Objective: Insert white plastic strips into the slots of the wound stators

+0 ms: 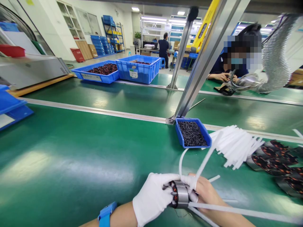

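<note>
Near the bottom of the view, my left hand (153,198), in a white glove, grips a motor stator (182,194) with a steel ring and copper windings. My right hand (205,190) is closed at the stator's right side; white covers some of its fingers. A long white strip (208,156) rises from between those fingers. Another white strip (181,162) curves up above the stator, and a third strip (236,210) runs off to the right beneath my right wrist. The right fingertips are partly hidden behind strips and stator.
Beyond my hands stands a blue bin (193,134) of small black tubes. To its right lie a pile of white strips (234,145) and several stators (272,160). A metal post (199,63) rises behind the bin. Across the bench sits a co-worker (220,74); blue crates (138,71) stand farther back.
</note>
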Demonstrator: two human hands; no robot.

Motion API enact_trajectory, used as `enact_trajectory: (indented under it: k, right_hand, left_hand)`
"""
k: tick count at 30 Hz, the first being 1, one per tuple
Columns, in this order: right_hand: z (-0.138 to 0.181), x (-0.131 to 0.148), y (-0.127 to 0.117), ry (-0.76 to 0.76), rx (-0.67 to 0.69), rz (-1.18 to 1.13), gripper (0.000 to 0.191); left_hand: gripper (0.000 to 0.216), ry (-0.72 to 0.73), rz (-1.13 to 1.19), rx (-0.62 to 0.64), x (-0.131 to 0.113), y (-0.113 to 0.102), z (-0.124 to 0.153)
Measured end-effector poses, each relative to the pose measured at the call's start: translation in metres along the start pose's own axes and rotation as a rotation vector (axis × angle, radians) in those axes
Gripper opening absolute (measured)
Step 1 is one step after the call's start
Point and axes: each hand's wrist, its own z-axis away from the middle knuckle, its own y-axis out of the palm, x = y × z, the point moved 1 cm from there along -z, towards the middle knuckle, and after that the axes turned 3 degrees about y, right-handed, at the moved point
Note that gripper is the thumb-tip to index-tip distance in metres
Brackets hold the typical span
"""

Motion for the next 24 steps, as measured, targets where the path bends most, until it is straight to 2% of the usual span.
enact_trajectory:
  k: [16, 19, 22, 24]
  right_hand:
    - [0.002, -0.004, 0.004, 0.069, 0.065, -0.042, 0.016]
    - [-0.003, -0.003, -0.001, 0.095, 0.054, -0.111, 0.017]
    - [-0.010, 0.000, -0.007, 0.181, -0.001, -0.228, 0.009]
    - [-0.016, 0.003, -0.007, 0.156, -0.088, -0.303, 0.029]
  left_hand:
    - [0.060, -0.009, -0.030, -0.015, 0.001, 0.001, 0.000]
    - [0.056, -0.035, -0.070, -0.015, -0.004, 0.000, -0.002]
    - [0.050, -0.037, -0.046, 0.034, -0.006, 0.001, -0.002]
    - [0.051, -0.076, -0.006, 0.047, -0.002, 0.002, -0.001]
